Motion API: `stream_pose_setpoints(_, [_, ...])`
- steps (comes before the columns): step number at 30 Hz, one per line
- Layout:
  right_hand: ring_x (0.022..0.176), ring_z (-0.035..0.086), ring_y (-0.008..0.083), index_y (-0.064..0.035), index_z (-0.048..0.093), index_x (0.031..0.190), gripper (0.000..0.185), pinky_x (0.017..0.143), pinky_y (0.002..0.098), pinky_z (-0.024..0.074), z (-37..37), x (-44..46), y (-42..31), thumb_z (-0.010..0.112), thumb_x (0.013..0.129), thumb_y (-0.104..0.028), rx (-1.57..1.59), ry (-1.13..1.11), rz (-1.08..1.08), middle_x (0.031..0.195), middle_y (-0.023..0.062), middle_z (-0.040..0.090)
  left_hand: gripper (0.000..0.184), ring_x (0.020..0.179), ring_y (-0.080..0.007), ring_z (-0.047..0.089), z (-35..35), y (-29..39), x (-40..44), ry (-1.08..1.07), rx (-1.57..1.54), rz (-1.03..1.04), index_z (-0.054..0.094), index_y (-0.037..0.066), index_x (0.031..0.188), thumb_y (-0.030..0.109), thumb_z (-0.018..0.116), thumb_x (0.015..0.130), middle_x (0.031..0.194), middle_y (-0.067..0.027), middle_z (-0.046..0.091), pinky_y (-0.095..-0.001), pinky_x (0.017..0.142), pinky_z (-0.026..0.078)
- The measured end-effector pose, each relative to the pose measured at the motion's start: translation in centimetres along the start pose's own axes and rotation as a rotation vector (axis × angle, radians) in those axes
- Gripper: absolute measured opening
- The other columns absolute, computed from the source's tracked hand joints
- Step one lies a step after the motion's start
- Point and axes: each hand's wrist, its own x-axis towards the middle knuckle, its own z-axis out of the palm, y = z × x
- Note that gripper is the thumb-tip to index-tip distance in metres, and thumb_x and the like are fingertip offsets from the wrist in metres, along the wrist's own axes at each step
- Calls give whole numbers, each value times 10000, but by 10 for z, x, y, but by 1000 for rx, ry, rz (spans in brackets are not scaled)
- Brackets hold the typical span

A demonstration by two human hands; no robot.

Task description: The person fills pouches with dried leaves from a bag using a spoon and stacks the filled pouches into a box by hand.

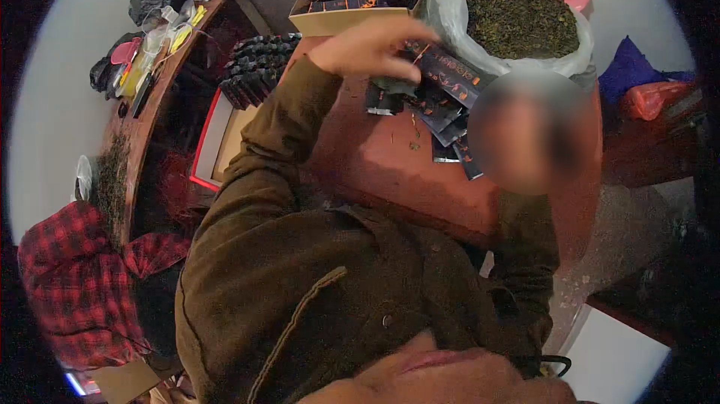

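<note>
My left hand (375, 48) is over the table with its thumb and fingers apart. It is just left of a black packet with orange print (446, 74), and I see nothing gripped in it. Several more black packets (442, 119) lie in a loose pile beneath and beside that one, some with silvery ends. A round blurred patch covers my right hand (525, 134), at the right side of the pile, so its fingers and anything in them are hidden. Behind the packets stands a white plastic bag (446, 3) full of dried, dark green leaves (517, 10).
A cardboard box (349, 22) of black packets stands at the back. Stacked packets (259, 67) and a red-edged box (214, 142) are to the left. A curved wooden table (161, 82) holds tools and bags. Someone in a checked shirt (82, 284) is at lower left.
</note>
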Motion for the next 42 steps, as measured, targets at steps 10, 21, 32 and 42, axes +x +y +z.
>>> stream_pose_setpoints(10, [544, 546, 89, -16, 608, 903, 244, 521, 236, 447, 1, 0, -1, 501, 945, -232, -31, 12, 15, 614, 45, 595, 467, 817, -224, 628, -23, -122, 44, 947, 448, -347, 575, -14, 1068, 262, 780, 751, 885, -156, 627, -347, 707, 509])
stream_pose_setpoints(21, [525, 545, 99, -16, 610, 905, 251, 514, 246, 446, 0, 0, -1, 498, 943, -237, -51, 16, -19, 605, 50, 597, 444, 769, -149, 592, -45, -138, 52, 779, -140, -513, 549, -32, 1088, 173, 752, 751, 871, -86, 607, -288, 653, 488])
stream_pose_setpoints(32, [531, 548, 90, -17, 608, 889, 249, 515, 240, 448, 1, 2, 4, 490, 948, -229, -22, 4, -9, 607, 46, 600, 282, 887, -108, 592, -15, -37, -42, 1049, -462, -145, 643, 11, 1076, 49, 636, 796, 1005, -37, 638, -242, 773, 484])
stream_pose_setpoints(42, [540, 539, 86, -7, 592, 909, 262, 503, 229, 434, -3, 2, 3, 494, 957, -245, -44, -45, 20, 635, 41, 604, 314, 882, -147, 598, 31, -45, -64, 973, -173, -433, 604, 36, 1038, 90, 669, 736, 948, -39, 633, -294, 780, 480])
